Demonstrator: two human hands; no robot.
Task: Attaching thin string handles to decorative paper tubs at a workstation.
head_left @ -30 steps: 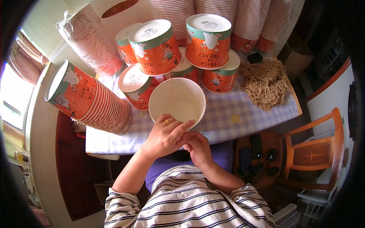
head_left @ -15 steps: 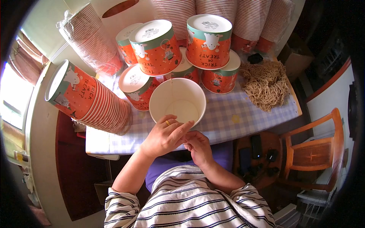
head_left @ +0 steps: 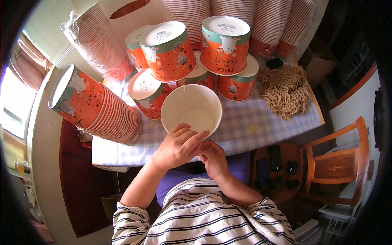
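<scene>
A paper bucket point(head_left: 196, 116) stands at the table's near edge, its open white mouth facing up at me. A thin tan cord point(head_left: 185, 97) hangs down its inner far wall from the rim. My left hand point(head_left: 176, 146), with a ring on one finger, is closed over the bucket's near rim, some fingertips inside. Just below and to the right, my right hand point(head_left: 213, 158) is pinched closed against the outside of the near rim, touching the left fingers. Whatever lies between those right fingertips is hidden.
Several upside-down orange-and-green buckets point(head_left: 226, 51) are piled behind. Nested bucket stacks stand left point(head_left: 110, 110) and, wrapped in plastic point(head_left: 96, 43), at the back. Tan cords point(head_left: 283, 90) lie heaped right on the checked tablecloth point(head_left: 245, 134). A wooden chair point(head_left: 332, 165) stands at right.
</scene>
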